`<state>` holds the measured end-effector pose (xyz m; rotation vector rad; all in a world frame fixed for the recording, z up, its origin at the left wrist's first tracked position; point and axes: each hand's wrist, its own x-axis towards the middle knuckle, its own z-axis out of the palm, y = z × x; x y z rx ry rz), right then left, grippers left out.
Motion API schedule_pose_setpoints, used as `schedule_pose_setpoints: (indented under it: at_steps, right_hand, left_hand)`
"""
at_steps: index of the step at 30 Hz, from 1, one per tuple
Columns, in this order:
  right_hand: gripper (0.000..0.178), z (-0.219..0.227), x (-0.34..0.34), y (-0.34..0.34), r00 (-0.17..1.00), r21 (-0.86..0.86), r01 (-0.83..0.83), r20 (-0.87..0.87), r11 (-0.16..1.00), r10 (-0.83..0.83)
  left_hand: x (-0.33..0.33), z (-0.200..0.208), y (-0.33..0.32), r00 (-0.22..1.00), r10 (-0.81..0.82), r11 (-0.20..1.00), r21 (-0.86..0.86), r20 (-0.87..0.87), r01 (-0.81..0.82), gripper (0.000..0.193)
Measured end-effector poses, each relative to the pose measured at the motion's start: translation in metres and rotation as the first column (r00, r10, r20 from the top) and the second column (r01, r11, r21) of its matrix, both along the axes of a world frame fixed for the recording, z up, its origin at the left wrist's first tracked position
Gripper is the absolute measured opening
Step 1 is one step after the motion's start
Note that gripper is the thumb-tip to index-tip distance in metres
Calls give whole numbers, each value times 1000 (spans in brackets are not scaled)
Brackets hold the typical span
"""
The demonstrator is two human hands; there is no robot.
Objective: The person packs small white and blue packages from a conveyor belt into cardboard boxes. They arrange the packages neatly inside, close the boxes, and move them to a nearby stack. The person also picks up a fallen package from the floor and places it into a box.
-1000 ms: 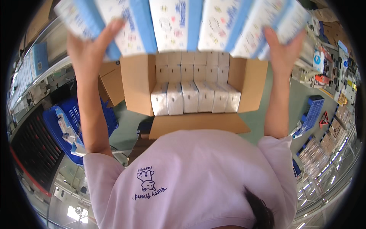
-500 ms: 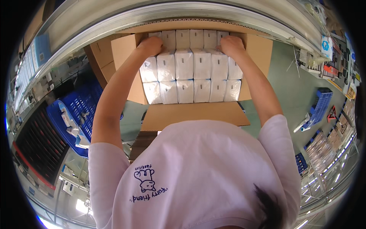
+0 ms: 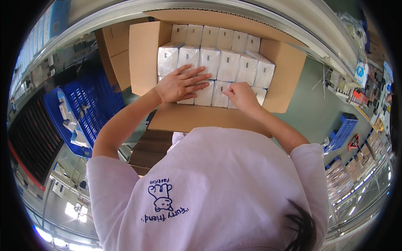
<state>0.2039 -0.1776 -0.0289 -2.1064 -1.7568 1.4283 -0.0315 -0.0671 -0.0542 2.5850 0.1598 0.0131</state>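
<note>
An open cardboard box [image 3: 279, 77] in front of me holds rows of white, plastic-wrapped packs [image 3: 228, 65], each with a small dark mark on its upper face. My left hand [image 3: 182, 85] lies open, fingers spread, across packs in the near and middle rows at the left. Over the near row, right of centre, my right hand [image 3: 243, 97] is closed, its fingers curled and the thumb side against a pack [image 3: 220, 94]. The inside of its grip is hidden. Both hands partly cover the near row.
The near box flap [image 3: 201, 117] folds out towards my body. A metal rail [image 3: 234, 10] runs behind the box. To the left are another cardboard box [image 3: 118, 54] and a blue basket [image 3: 98, 119]; a blue crate [image 3: 342, 131] is on the right.
Both hands have come from the far corners of the box to the near rows. My left hand has spread out flat. The box appears slightly turned in view.
</note>
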Motion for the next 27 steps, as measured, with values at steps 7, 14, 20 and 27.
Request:
schedule_pose_setpoints:
  at_steps: [7, 14, 20, 27]
  right_hand:
    - [17, 64, 32, 8, 751, -446, 265, -460, 855, -473]
    - [18, 125, 37, 25, 360, -426, 309, -775, 850, -520]
    - [15, 142, 2, 70, 397, -247, 96, -879, 964, -265]
    - [15, 137, -36, 191, 866, 628, -11, -382, 778, 321]
  left_hand:
    - [0, 4, 1, 998, 40, 999, -34, 43, -38, 69]
    - [42, 97, 23, 934, 327, 560, -826, 142, -70, 99]
    - [14, 125, 24, 906, 411, 474, -873, 103, -115, 80]
    - [-250, 160, -18, -209, 947, -278, -299, -243, -913, 73]
